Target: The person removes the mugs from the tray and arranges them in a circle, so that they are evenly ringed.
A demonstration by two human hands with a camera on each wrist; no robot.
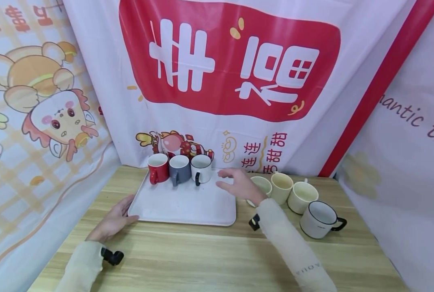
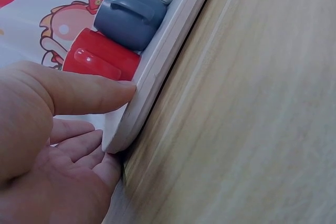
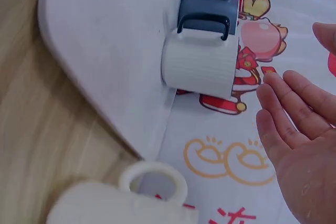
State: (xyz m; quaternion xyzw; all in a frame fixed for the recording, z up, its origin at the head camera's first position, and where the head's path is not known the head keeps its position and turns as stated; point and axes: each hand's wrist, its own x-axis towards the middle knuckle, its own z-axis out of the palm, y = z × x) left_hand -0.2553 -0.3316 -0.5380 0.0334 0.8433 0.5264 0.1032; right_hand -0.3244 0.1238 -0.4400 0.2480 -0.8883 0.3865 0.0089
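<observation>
A white tray [image 1: 184, 205] lies on the table, with a red mug [image 1: 158, 168], a blue-grey mug [image 1: 179, 170] and a white black-handled mug [image 1: 201, 169] in a row along its back edge. My left hand [image 1: 112, 219] is at the tray's front left corner. In the left wrist view its straight thumb [image 2: 97, 94] touches the rim and its extended fingers lie along the side. Over the tray's right part, my right hand [image 1: 242, 186] holds nothing. The right wrist view shows its fingers extended, apart from the white mug [image 3: 199, 64].
Right of the tray stand a pale green mug [image 1: 262, 186], partly behind the right hand, a cream mug [image 1: 281, 187], a pale yellow mug [image 1: 302, 196] and a white mug with black rim [image 1: 319, 219]. A printed cloth [image 1: 231, 117] hangs behind the wooden table [image 1: 202, 255].
</observation>
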